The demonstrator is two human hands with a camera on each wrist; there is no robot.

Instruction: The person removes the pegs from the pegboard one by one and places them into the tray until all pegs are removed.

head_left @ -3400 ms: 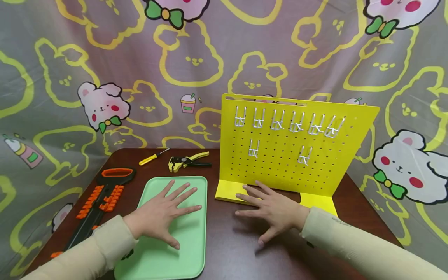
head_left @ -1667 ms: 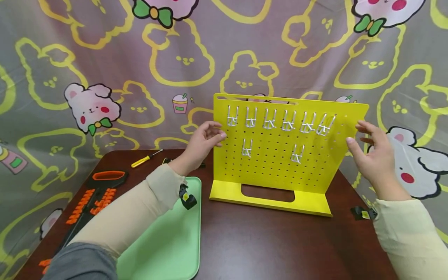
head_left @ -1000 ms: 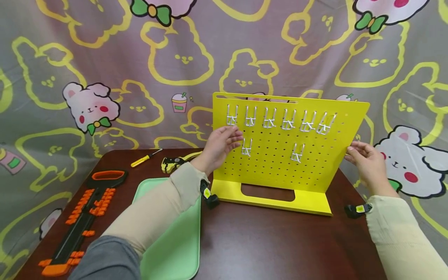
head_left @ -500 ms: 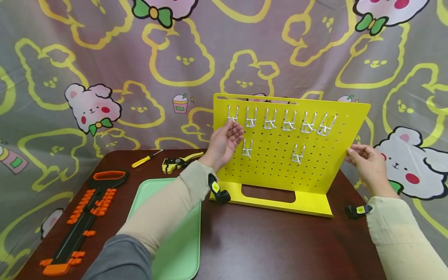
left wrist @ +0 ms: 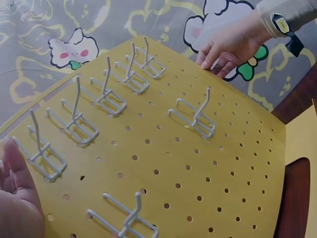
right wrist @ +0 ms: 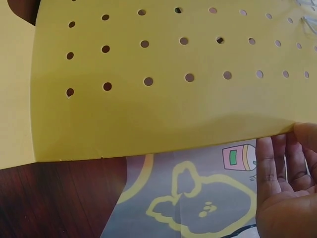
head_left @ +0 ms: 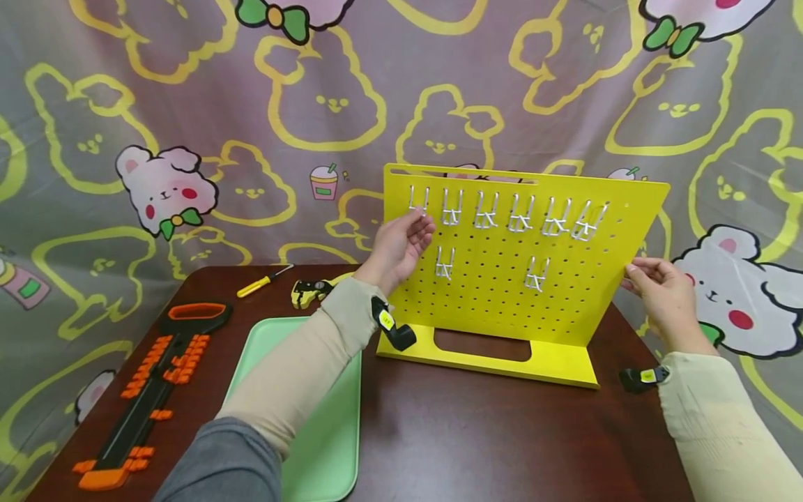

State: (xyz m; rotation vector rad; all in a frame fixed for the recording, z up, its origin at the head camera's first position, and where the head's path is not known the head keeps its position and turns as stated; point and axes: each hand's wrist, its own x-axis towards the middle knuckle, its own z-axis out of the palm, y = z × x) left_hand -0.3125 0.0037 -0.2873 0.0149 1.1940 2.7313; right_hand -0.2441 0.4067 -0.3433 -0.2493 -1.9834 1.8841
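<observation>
A yellow pegboard (head_left: 489,245) stands upright on its bent base, with several white wire hooks in a top row and two lower down. My left hand (head_left: 401,244) is at the top-row hook (head_left: 428,196) farthest left, thumb and curled fingers pinching its lower end and partly hiding it. In the left wrist view the left hand (left wrist: 20,198) shows only in part, beside a neighbouring hook (left wrist: 38,151). My right hand (head_left: 666,296) grips the board's right edge. In the right wrist view, the thumb of the right hand (right wrist: 287,203) is in front and the fingers are behind.
A green tray (head_left: 339,432) lies under my left forearm. Behind it are yellow-and-black wire strippers (head_left: 307,293) and a yellow screwdriver (head_left: 254,286). At far left lies a black-and-orange tool rack (head_left: 134,418). A patterned curtain (head_left: 351,70) hangs behind the table.
Both hands have left their spread pose over the tray and table. The right hand has taken hold of the pegboard's right edge. The left has moved up to the leftmost hook, fingers curling in.
</observation>
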